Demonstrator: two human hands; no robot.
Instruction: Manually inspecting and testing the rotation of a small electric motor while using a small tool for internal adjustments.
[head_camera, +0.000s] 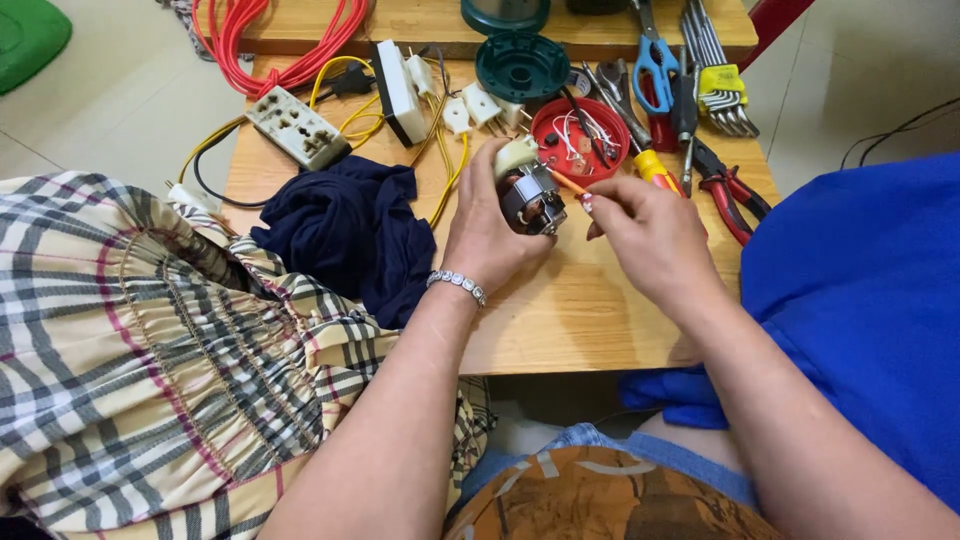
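Observation:
My left hand (485, 235) grips a small electric motor (530, 195) with a steel core, copper windings and a cream plastic end, held above the wooden table (560, 310). My right hand (650, 235) pinches a thin orange wire (565, 182) that runs to the motor's top. A beaded silver bracelet sits on my left wrist. Just behind the motor lies a red round lid (580, 135) with small parts and wires in it.
A dark blue cloth (345, 235) lies left of my hands. Behind it are a beige socket strip (297, 127), white plugs, yellow and red cables. Scissors (655, 60), pliers (735, 195), hex keys (715, 70), a screwdriver and a green round base (522, 65) fill the far right.

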